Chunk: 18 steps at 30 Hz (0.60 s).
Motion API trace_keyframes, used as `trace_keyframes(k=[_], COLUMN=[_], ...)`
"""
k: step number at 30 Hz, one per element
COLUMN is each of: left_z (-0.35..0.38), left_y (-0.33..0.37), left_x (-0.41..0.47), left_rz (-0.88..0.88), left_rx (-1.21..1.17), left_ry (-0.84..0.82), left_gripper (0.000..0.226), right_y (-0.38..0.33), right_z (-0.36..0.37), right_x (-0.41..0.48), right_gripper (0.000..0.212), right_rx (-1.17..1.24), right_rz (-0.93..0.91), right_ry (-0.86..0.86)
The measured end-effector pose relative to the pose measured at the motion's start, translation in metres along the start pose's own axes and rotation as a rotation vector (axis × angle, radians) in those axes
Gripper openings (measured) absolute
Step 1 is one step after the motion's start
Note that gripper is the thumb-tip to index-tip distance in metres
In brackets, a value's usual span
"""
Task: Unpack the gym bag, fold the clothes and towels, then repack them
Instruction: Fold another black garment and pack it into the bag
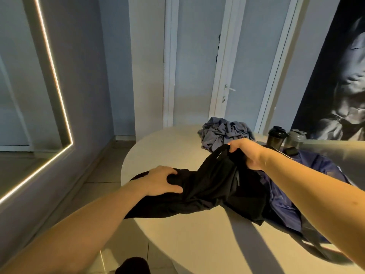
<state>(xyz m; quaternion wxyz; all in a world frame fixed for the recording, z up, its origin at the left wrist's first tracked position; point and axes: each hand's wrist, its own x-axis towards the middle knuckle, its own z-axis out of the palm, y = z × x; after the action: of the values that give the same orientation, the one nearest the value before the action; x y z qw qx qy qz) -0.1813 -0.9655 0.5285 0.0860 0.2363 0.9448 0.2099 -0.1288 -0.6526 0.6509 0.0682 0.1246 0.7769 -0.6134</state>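
While both hands held it, the black garment (213,182) lay stretched across the middle of the frame, over the left part of a round cream table (167,147). The left hand (162,180) sat near the table's left edge with its fingers curled into the cloth. The right hand (246,153), higher and right of centre, gripped a bunched end lifted off the surface, so the two hands were well apart.

Under the garment's right side spread a shiny dark blue fabric (284,200) (bag or jacket, I could not tell). A crumpled grey-blue pile of clothes (223,133) sat at the table's far edge, and two shaker bottles (276,135) stood just right of it.

Pale tiles covered the floor (98,175) at lower left. A mirror edged by a light strip (59,95) filled the left of the frame, a white door (230,89) stood behind the table, and a dark poster (345,76) hung at upper right.
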Motion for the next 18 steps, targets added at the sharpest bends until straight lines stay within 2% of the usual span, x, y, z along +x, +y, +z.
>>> trace_keyframes(k=[2, 3, 5, 8, 10, 12, 15, 18], left_z=[0.022, 0.031, 0.043, 0.045, 0.025, -0.008, -0.070, -0.134], left_y=[0.005, 0.007, 0.014, 0.018, 0.021, 0.025, 0.031, 0.046], left_x=[0.004, 0.008, 0.013, 0.023, 0.023, 0.022, 0.025, 0.028], left_rz=[0.162, 0.211, 0.274, 0.310, 0.224, 0.121, 0.055, 0.028], left_rx=[0.302, 0.379, 0.406, 0.238, -0.030, -0.234, -0.242, -0.165], left_ry=[0.126, 0.183, 0.269, 0.362, 0.333, 0.282, 0.460, 0.699], left_gripper=[0.103, 0.105, 0.092, 0.065, 0.054, 0.038, 0.032, 0.036], right_y=[0.000, -0.002, -0.006, -0.016, -0.022, -0.027, -0.041, -0.058], right_z=[-0.001, 0.000, 0.001, -0.002, -0.009, -0.019, -0.031, -0.042], right_x=[0.001, 0.001, 0.002, 0.001, 0.000, 0.003, 0.004, 0.002], right_gripper=[0.035, 0.028, 0.017, 0.011, 0.011, 0.013, 0.005, 0.008], right_rx=[0.033, 0.055, 0.096, 0.089, 0.034, -0.138, -0.488, -0.661], right_rz=[-0.002, -0.013, -0.050, -0.119, -0.176, -0.281, -0.437, -0.495], right_ry=[-0.008, -0.018, -0.032, -0.024, 0.020, 0.132, 0.250, 0.302])
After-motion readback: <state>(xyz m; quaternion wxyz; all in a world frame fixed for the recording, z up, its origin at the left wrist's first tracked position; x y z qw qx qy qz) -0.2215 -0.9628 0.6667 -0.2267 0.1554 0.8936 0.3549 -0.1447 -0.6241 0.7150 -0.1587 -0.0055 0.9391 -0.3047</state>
